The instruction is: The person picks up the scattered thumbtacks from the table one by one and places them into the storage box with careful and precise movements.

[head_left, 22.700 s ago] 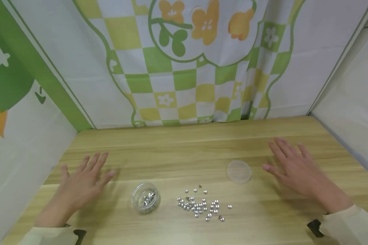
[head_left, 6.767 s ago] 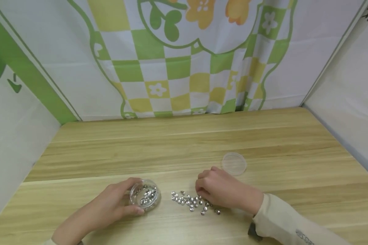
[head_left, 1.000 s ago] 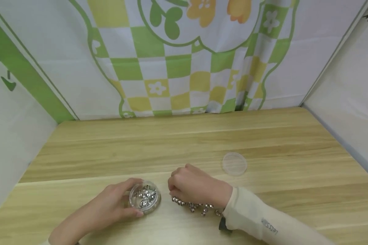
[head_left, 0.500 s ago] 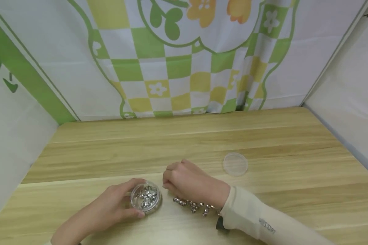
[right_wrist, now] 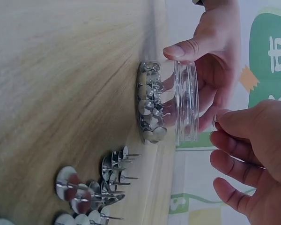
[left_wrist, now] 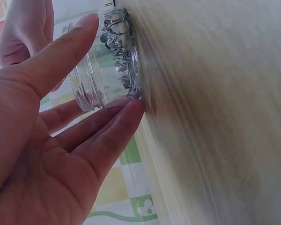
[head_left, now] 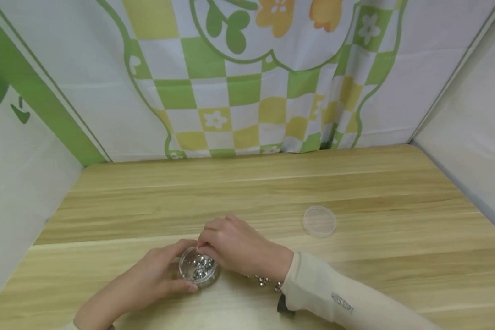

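Note:
In the head view my left hand [head_left: 161, 270] holds a small clear round jar [head_left: 182, 269] upright on the table, thumb and fingers around its sides. Silver thumbtacks [right_wrist: 152, 105] cover the jar's bottom. My right hand [head_left: 236, 245] is over the jar's right rim, thumb and index finger pinching a tiny metal piece [right_wrist: 215, 121], seemingly a thumbtack, mostly hidden by the fingertips. Several loose thumbtacks [right_wrist: 110, 185] lie points up on the table; in the head view the right hand and sleeve hide most of them.
A clear round lid [head_left: 319, 222] lies flat on the wooden table [head_left: 247, 188], behind and right of the right hand. A checkered cloth [head_left: 243, 91] hangs along the table's back edge, with pale panels at both sides.
My right hand has moved left from the loose thumbtacks to the jar's rim. The left hand keeps its hold. Compared with much earlier, fewer thumbtacks lie loose and more are in the jar.

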Available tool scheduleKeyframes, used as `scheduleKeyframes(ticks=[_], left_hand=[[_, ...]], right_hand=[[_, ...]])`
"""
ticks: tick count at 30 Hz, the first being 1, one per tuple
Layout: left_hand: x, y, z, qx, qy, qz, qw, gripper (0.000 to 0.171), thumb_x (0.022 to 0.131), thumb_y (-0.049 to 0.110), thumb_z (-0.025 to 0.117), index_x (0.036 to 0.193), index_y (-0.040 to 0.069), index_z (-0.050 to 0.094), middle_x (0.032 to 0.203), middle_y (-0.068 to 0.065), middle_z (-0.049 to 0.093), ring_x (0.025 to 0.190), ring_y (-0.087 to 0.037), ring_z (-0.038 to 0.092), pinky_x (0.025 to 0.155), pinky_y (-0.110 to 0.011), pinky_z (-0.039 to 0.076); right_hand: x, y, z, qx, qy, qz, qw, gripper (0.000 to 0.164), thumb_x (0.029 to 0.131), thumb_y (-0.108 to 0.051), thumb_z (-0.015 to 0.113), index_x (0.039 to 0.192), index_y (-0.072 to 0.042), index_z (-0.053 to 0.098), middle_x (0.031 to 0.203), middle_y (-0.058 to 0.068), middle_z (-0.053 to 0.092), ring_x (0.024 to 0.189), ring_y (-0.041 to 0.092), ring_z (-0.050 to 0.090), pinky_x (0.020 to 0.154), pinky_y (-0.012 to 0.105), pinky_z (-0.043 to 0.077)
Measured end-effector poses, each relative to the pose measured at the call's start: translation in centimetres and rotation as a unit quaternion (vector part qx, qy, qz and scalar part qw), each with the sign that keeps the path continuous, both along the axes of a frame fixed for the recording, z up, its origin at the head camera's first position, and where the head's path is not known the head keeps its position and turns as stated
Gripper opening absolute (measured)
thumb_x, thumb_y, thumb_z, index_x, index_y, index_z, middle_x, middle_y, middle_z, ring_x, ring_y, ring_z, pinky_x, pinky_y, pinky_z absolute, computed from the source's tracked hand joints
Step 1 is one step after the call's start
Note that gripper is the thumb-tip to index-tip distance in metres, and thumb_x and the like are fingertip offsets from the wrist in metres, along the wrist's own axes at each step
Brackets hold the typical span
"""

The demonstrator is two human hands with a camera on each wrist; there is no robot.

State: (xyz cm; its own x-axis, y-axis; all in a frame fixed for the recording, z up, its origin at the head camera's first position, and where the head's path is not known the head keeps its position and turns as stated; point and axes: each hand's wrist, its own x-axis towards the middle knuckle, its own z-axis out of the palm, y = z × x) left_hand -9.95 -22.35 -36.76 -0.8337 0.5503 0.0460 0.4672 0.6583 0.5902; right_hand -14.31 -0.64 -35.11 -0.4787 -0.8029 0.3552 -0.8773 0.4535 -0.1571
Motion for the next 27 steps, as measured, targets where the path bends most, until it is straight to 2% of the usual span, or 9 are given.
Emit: scheduleKeyframes(ticks=[7,12,19,27], left_hand=[[0.0,0.2,0.0,-0.002,-0.007,0.004,1.0,0.074,0.073,0.043,0.079,0.132,0.008,0.051,0.121,-0.014,0.067,0.109,-0.03,0.062,0.091,-0.061,0.053],[-0.1,0.3,0.0,0.001,-0.006,0.004,1.0,0.077,0.072,0.045,0.078,0.132,0.005,0.051,0.122,-0.017,0.067,0.109,-0.034,0.062,0.091,-0.062,0.053],[0.0,0.1,0.2,0.001,0.0,0.006,1.0,0.075,0.072,0.044,0.078,0.131,0.007,0.051,0.12,-0.016,0.068,0.107,-0.034,0.062,0.089,-0.063,0.053],[0.1,0.1,0.1,0.0,-0.002,0.013,0.9999,0.073,0.072,0.042,0.08,0.131,0.009,0.052,0.12,-0.014,0.068,0.109,-0.031,0.062,0.092,-0.062,0.052]], right_hand=[[0.0,1.7,0.0,0.008,-0.023,-0.016,1.0,0.012,0.089,-0.024,0.069,0.093,-0.015,0.075,0.088,-0.005,0.073,0.08,0.007,0.061,0.077,0.028,0.054],[0.1,3.9,-0.3,0.053,-0.047,-0.028,0.997,0.008,0.087,-0.022,0.07,0.088,-0.016,0.076,0.082,-0.006,0.072,0.077,0.006,0.061,0.074,0.029,0.053],[0.2,5.1,-0.6,0.104,-0.083,-0.009,0.991,0.005,0.084,-0.016,0.071,0.081,-0.018,0.075,0.075,-0.008,0.069,0.067,0.002,0.057,0.066,0.025,0.048],[0.1,4.9,-1.6,0.115,-0.062,-0.012,0.991,0.008,0.083,-0.015,0.073,0.077,-0.02,0.075,0.071,-0.01,0.068,0.063,0.0,0.054,0.06,0.022,0.044]])
